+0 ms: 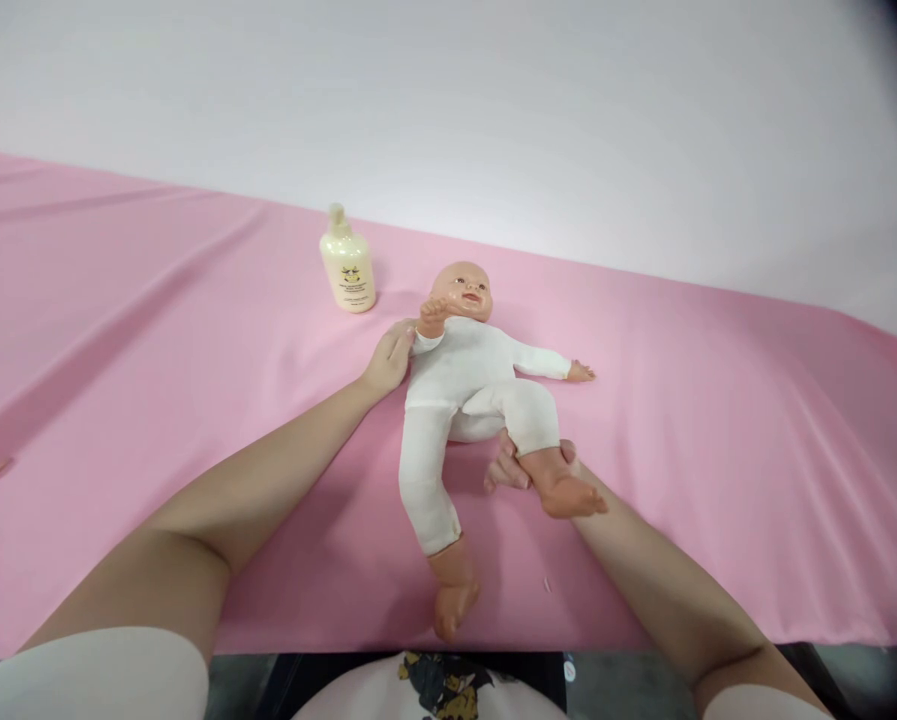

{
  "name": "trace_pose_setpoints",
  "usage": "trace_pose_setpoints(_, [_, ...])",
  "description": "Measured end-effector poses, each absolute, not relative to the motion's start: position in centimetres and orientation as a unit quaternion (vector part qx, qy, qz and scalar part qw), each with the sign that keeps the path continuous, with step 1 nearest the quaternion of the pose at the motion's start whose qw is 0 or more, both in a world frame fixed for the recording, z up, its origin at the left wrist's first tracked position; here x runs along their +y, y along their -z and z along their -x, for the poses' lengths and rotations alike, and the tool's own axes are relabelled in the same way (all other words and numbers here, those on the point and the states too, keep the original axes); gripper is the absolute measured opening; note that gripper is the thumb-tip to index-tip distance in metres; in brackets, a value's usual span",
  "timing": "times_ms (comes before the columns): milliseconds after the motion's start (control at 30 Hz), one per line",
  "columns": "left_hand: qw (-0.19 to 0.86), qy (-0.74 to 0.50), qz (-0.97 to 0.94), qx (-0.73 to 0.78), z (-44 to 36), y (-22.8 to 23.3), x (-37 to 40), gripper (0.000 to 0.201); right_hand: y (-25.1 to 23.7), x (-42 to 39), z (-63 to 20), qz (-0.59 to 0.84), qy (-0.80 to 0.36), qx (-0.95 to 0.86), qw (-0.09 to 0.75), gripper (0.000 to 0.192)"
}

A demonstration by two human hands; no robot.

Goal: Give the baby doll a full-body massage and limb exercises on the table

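A baby doll (469,385) in a white bodysuit lies on its back on the pink sheet (155,350), head toward the far side. My left hand (389,357) rests against the doll's upper arm, which is bent up beside its face. My right hand (527,466) grips the doll's lower leg near the ankle and holds that bent leg up off the sheet. The doll's other leg stretches flat toward me, and its other arm lies out to the right.
A cream pump bottle (347,263) stands upright on the sheet, just left of the doll's head. A plain white wall (493,110) rises behind the covered surface. The sheet's near edge runs along the bottom by my body.
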State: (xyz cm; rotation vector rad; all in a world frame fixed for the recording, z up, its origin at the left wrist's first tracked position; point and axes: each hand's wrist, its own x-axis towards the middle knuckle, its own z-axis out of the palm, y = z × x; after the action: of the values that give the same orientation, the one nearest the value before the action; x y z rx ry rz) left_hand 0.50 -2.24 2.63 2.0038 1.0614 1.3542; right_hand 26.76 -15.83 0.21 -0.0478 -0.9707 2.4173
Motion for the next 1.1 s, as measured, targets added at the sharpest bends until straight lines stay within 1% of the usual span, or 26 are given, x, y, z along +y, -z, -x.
trace_pose_setpoints(133, [0.243,-0.5,-0.739,0.38,-0.5,-2.8,-2.4,0.06,-1.0,-15.6,-26.7,0.035,-0.863,-0.369,0.344,0.061])
trace_pose_setpoints(300, [0.183,-0.471,-0.78,0.37,-0.5,-2.8,-2.1,0.064,-1.0,-15.0,-26.7,0.092,-0.845,-0.33,0.411,0.055])
trace_pose_setpoints(367, [0.163,-0.456,-0.799,0.357,-0.4,-2.8,-2.0,0.063,-1.1,-14.9,-26.6,0.124,-0.838,-0.317,0.426,0.05])
trace_pose_setpoints(567, [0.121,-0.419,-0.842,0.317,-0.3,-3.2,-2.3,0.057,-1.3,-14.8,-26.5,0.182,-0.829,-0.288,0.444,0.042])
trace_pose_setpoints(800, [0.107,-0.417,-0.849,0.307,-0.2,-3.1,-2.5,0.059,-1.3,-14.3,-26.4,0.209,-0.832,-0.283,0.43,0.045])
trace_pose_setpoints(1100, [0.098,-0.413,-0.852,0.307,-0.1,-2.6,-2.4,0.051,-1.9,-14.6,-26.1,0.23,-0.824,-0.275,0.44,0.045])
